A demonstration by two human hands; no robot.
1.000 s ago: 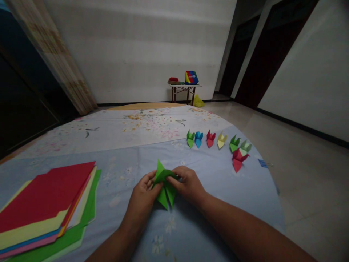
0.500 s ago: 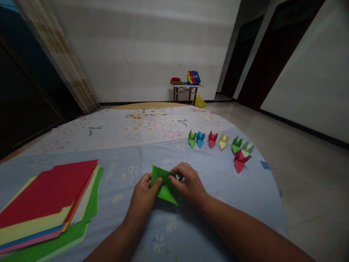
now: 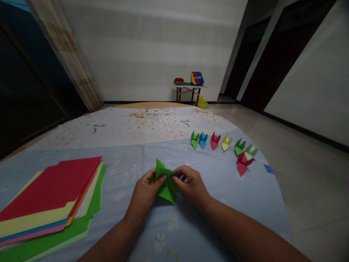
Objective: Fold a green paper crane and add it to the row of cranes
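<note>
A green folded paper piece [image 3: 164,181] sits between both hands just above a round table covered with a pale blue flowered cloth [image 3: 207,203]. My left hand [image 3: 144,193] pinches its left side with thumb and fingers. My right hand [image 3: 191,185] pinches its right side, fingers curled. One pointed flap sticks up, another points down toward me.
A stack of coloured paper sheets [image 3: 49,203], red on top, lies at the left. Several finished folded figures [image 3: 218,142] in green, blue, red and yellow stand in a row at the far right, a red one [image 3: 243,164] nearer. A small table [image 3: 189,91] stands by the far wall.
The green piece has been turned and refolded between my fingers; its long lower flaps are now shorter and tucked. Both hands stayed in place. The view shifted slightly.
</note>
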